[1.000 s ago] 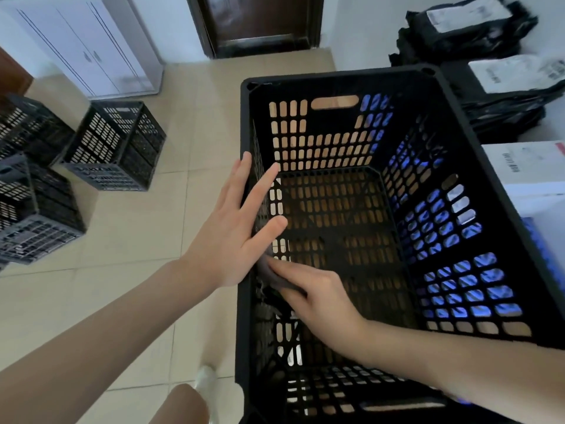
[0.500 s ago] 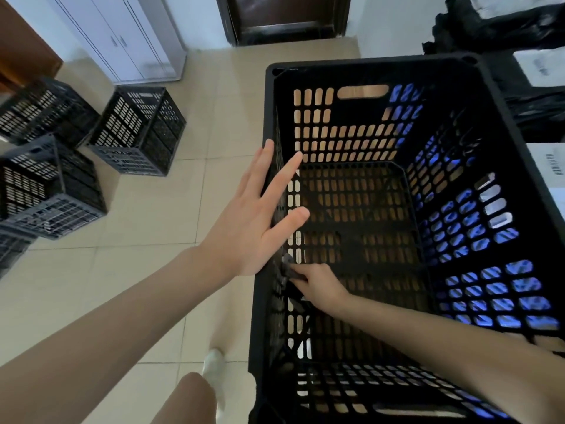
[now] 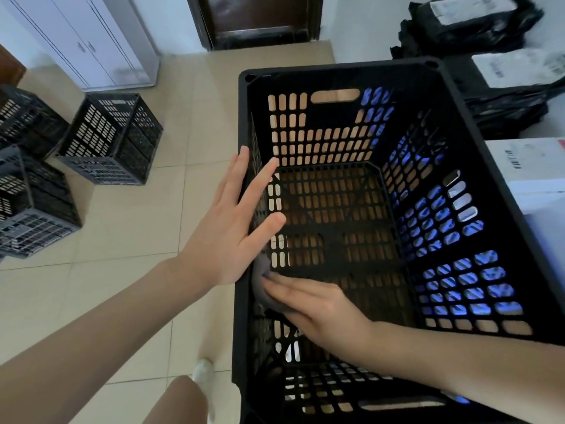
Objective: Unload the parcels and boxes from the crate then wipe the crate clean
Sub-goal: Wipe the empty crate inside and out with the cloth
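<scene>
Cloth (image 3: 260, 284) higher; one crate (image 3: 336, 67), two hands (image 3: 232, 231) (image 3: 318, 304)

The floor (image 3: 122, 228) is made of big tan tiles with thin lines between them. Three small black crates (image 3: 113, 139) sit on it at the left, close together. A white cupboard (image 3: 91, 41) stands on the floor by the far wall, near a dark door (image 3: 260, 19). A white shoe (image 3: 203, 370) stands on the tiles just beside the big black crate (image 3: 336, 68). Tan shows through the holes in its bottom. I cannot tell what the big crate stands on.
</scene>
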